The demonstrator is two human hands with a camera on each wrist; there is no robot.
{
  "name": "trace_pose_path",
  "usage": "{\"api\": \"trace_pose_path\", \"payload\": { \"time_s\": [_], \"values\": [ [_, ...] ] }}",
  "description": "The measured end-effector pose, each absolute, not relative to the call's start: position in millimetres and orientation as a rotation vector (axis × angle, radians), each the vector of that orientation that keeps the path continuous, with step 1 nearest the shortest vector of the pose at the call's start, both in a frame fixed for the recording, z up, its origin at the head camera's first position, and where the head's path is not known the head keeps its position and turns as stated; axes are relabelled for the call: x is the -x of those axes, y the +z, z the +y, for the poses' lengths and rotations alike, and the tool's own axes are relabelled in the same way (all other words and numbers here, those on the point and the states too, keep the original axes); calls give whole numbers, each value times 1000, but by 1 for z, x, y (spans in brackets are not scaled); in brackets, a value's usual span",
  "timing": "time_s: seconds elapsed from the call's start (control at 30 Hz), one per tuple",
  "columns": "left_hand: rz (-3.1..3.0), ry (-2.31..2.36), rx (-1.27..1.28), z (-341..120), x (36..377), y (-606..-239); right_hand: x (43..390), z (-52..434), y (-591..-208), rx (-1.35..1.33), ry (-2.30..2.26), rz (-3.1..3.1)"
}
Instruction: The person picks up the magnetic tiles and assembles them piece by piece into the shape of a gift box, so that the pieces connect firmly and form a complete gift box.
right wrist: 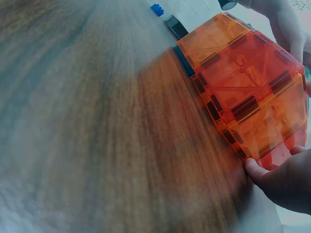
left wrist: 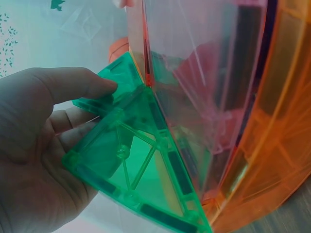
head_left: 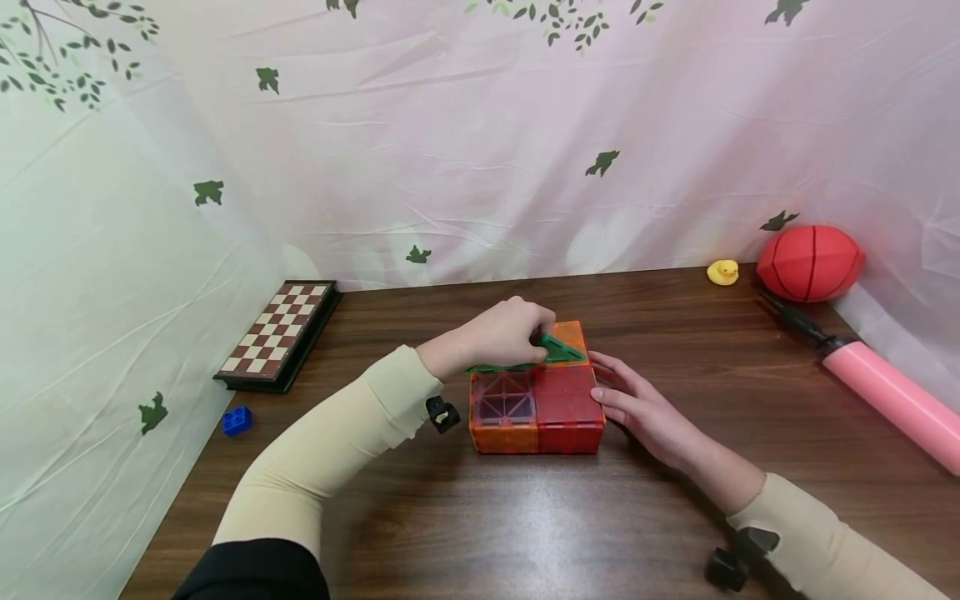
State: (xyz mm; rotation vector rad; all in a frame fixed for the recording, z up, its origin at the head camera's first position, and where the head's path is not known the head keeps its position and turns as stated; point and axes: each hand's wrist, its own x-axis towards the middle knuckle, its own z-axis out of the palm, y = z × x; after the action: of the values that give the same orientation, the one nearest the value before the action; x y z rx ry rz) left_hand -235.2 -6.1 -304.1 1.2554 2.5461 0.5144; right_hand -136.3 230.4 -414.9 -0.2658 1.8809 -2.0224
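Observation:
A low box of translucent magnetic tiles stands on the table, with a red tile (head_left: 570,396), a purple tile (head_left: 504,398) and an orange tile (head_left: 568,335) on top. My left hand (head_left: 506,329) reaches over its far half and pinches green triangular tiles (head_left: 562,350) between thumb and fingers. In the left wrist view, one green triangle (left wrist: 104,182) lies against the box's top, and a second green part is under the thumb. My right hand (head_left: 645,408) rests against the box's right side, fingers extended along it. Its thumb (right wrist: 255,170) touches a corner in the right wrist view.
A checkered board (head_left: 277,329) and a blue brick (head_left: 237,420) lie at the left. Toward the back right are a yellow rubber duck (head_left: 722,272), a red ball (head_left: 810,263) and a pink pump (head_left: 892,400). A printed curtain (head_left: 480,150) borders the table's back.

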Motion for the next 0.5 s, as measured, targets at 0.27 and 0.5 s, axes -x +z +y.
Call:
{"api": "trace_pose_path", "payload": {
  "time_s": [0.27,0.5],
  "values": [
    [2550,501,-1250,-8,235,-306,137,231,-416,275,-2018,1886],
    [2551,492,-1229,-10,234,-307,137,231,-417,284,-2020,1882]
  ]
}}
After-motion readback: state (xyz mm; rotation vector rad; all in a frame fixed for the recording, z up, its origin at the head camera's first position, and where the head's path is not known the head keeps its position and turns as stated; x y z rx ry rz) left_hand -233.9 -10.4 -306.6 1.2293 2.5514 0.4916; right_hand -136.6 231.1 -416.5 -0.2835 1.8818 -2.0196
